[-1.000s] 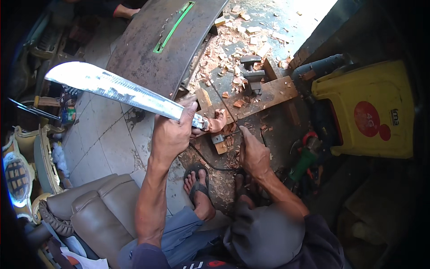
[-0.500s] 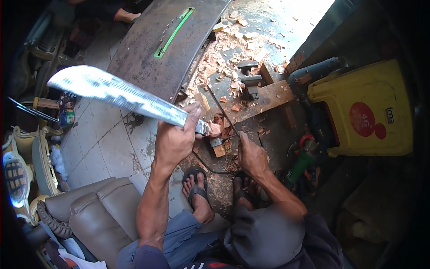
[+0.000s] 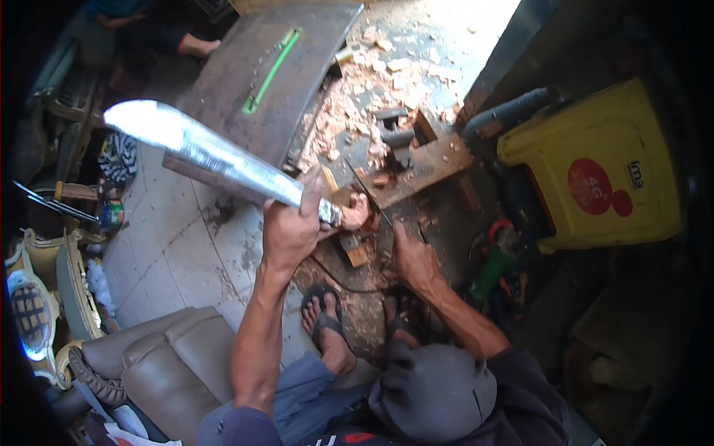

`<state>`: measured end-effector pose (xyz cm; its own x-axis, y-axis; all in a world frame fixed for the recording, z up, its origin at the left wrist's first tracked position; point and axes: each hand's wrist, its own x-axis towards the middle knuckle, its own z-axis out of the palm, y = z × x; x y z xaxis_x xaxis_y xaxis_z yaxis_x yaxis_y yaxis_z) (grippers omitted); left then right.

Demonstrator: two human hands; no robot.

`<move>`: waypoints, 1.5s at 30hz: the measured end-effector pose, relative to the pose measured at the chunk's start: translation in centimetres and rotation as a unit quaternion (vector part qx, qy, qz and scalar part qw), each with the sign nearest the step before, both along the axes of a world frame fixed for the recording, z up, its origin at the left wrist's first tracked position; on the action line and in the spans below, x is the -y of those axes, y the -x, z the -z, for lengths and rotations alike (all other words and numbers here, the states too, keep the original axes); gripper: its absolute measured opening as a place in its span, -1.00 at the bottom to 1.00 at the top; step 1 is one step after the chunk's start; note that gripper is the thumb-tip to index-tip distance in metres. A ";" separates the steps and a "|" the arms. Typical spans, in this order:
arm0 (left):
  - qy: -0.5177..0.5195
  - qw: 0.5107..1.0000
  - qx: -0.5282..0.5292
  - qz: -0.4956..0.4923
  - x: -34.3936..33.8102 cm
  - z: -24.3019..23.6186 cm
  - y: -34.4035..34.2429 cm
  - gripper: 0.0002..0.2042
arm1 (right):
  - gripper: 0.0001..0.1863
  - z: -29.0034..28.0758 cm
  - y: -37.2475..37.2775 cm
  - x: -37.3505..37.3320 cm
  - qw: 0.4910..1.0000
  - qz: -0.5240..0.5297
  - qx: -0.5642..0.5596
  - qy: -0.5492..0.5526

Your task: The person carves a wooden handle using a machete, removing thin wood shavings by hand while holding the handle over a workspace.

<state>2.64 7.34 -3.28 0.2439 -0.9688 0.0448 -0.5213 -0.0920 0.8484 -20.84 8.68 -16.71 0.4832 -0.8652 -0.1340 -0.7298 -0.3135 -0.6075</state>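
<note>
My left hand is closed round the base of a machete, whose broad, bright blade points to the far left. Its carved, reddish wooden handle sticks out to the right of my fist, over a small wood block. In my right hand is a thin dark file, slanting away up and to the left, close beside the handle. Whether the file touches the wood I cannot tell. Below the blade shows a long dark brown strip.
Wood chips litter the ground beyond a thick timber beam. A dark metal tabletop with a green-edged slot and saw teeth stands far left. At right are a yellow plastic stool and a green power tool. Another person's foot shows beyond.
The machete has turned slightly and its tip has moved right. The file has shifted up and left relative to the handle, in my right hand. The whole view has shifted a little.
</note>
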 end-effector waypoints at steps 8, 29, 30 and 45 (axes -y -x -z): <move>-0.034 0.987 -0.147 -0.059 -3.1 1.3 0.1 -0.61 | -0.55 -0.4 0.8 -1.2 0.997 0.064 0.049 0.006; -0.027 0.990 -0.112 -0.077 -4.7 2.4 1.6 -0.58 | -0.51 -2.6 -0.9 -1.2 0.995 0.035 0.057 0.073; -0.019 0.996 -0.071 -0.048 -5.5 2.7 1.3 -0.58 | -0.50 -3.2 -0.9 -1.6 0.987 0.045 0.111 0.103; 0.010 0.998 -0.047 -0.048 -5.4 2.9 1.2 -0.57 | -0.52 -0.7 -1.6 -0.5 0.996 0.047 0.017 0.076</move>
